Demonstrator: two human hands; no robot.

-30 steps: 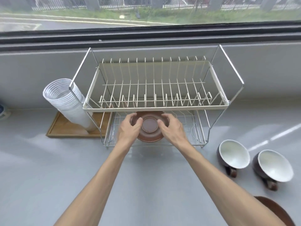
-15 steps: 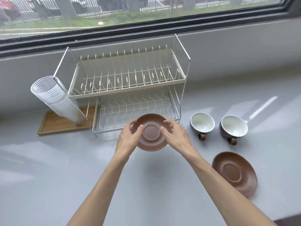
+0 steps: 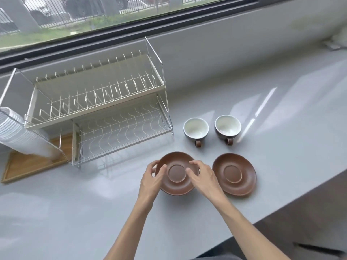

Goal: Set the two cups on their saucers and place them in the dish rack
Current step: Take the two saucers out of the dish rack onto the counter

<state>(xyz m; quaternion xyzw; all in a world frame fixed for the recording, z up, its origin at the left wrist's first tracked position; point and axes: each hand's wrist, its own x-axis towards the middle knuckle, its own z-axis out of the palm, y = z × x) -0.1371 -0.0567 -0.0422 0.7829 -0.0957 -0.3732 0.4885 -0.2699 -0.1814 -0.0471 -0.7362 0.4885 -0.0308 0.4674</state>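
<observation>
**Q:** Grey desk [image 3: 75,212] under a wide window [image 3: 131,15]. What are the hands doing?

**A:** Both grasp one brown saucer [image 3: 177,172]. L: the left hand [image 3: 151,178] grips its left rim, thumb on the upper face, fingers curled at the edge. R: the right hand [image 3: 203,177] grips the right rim the same way. Neither is released or clenched empty. Can't tell whether the saucer sits on the desk or just above it.

**Q:** Where is it vs. the rest?

**A:** In front of the dish rack [image 3: 97,113], near its right end and apart from it. The second saucer [image 3: 234,174] lies flat just beside it, to the right. Behind the saucers stand the left cup [image 3: 195,127] and right cup [image 3: 227,127], upright, side by side, handles toward the viewer. Neither is on a saucer.

**Q:** Materials, shapes?

**A:** Saucers: matte brown, round, shallow, with a raised centre ring. Cups: dark outside, glossy white inside, wide bowls, brown loop handles. Rack: two tiers of wire, cream upper tray w/ upright prongs, wavy wire grid below. At its left end are a stack of clear plastic cups [image 3: 16,134] and a wooden tray [image 3: 28,166].
</observation>
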